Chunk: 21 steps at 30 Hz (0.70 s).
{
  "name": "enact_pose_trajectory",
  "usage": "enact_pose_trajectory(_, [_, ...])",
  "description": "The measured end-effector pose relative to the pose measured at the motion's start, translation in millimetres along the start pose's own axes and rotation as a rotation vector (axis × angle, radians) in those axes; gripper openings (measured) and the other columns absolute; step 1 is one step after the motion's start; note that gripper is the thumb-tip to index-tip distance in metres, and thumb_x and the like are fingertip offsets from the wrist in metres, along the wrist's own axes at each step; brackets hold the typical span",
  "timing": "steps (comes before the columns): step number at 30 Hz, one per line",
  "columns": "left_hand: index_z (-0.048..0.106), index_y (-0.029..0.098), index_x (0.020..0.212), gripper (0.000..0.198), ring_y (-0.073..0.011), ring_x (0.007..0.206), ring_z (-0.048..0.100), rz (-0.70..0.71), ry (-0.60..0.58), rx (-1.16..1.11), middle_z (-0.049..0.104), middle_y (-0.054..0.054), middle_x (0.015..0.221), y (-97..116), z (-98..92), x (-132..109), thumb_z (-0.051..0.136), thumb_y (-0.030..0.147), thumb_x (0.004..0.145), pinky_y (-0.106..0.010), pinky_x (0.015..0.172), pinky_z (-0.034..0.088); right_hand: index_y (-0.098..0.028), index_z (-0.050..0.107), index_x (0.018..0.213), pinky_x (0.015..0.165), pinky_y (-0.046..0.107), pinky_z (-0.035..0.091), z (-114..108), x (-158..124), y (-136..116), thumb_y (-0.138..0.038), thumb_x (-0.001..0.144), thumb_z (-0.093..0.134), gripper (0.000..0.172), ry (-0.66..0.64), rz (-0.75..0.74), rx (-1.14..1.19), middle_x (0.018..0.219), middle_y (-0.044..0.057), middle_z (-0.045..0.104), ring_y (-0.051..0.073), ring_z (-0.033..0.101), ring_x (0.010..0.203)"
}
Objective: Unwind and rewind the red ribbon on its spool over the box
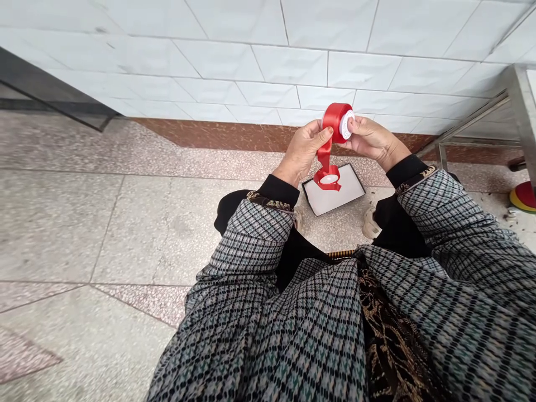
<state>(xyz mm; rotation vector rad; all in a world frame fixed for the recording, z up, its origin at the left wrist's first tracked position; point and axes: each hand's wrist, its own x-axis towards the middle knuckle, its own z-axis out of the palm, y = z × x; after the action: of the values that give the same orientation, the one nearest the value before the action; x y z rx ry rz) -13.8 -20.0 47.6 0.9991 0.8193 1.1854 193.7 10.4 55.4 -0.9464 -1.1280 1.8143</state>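
Both hands are raised around a wide roll of red satin ribbon with a white core facing right. My left hand is closed, thumb pressing the ribbon near the roll's left side, where a loose end hangs down. My right hand grips the roll from the right, its thumb on the white core. Below, a smaller roll of red ribbon with a short free tail lies in a shallow white tray with a dark rim. The hanging end partly overlaps that smaller roll in view.
The tray stands on the speckled stone floor between my shoes. A white tiled wall rises just ahead. On the right are a metal frame and a red and yellow round object. A dark panel is at far left.
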Motion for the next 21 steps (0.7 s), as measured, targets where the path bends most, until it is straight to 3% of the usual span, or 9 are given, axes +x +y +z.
enact_pose_trajectory(8, [0.077,0.021,0.115,0.039,-0.0186,0.082,0.078,0.002,0.057,-0.018,0.077,-0.002,0.089,-9,-1.9,5,0.098,0.045,0.091,-0.026,0.072,0.057,-0.027,0.079,0.112,0.103,0.044,0.073,0,-5,-1,-0.054,0.070,0.116,0.063,0.011,0.011,0.022,0.108,0.005,0.085,0.030,0.080,0.120])
enact_pose_trajectory(13, [0.076,0.023,0.122,0.048,-0.0160,0.074,0.077,0.094,0.066,-0.012,0.071,0.002,0.082,-14,7.4,7,0.094,0.058,0.093,-0.025,0.069,0.057,-0.028,0.078,0.114,0.102,0.043,0.074,5,-4,0,-0.068,0.081,0.107,0.059,0.067,0.005,0.040,0.115,0.006,0.086,0.029,0.079,0.120])
enact_pose_trajectory(17, [0.075,0.024,0.124,0.047,-0.0136,0.068,0.072,0.055,0.066,-0.081,0.064,0.003,0.078,-13,11.3,10,0.093,0.057,0.095,-0.026,0.067,0.056,-0.028,0.076,0.113,0.095,0.042,0.074,-9,-7,21,-0.069,0.091,0.098,0.052,0.186,0.053,0.042,0.116,0.008,0.086,0.028,0.079,0.113])
enact_pose_trajectory(21, [0.074,0.024,0.130,0.051,-0.0148,0.072,0.073,0.021,0.086,-0.124,0.061,0.002,0.079,-9,12.4,12,0.091,0.057,0.097,-0.027,0.070,0.056,-0.025,0.076,0.103,0.090,0.042,0.071,-29,-23,57,-0.052,0.092,0.101,0.039,0.269,0.173,-0.090,0.105,0.009,0.084,0.025,0.076,0.097])
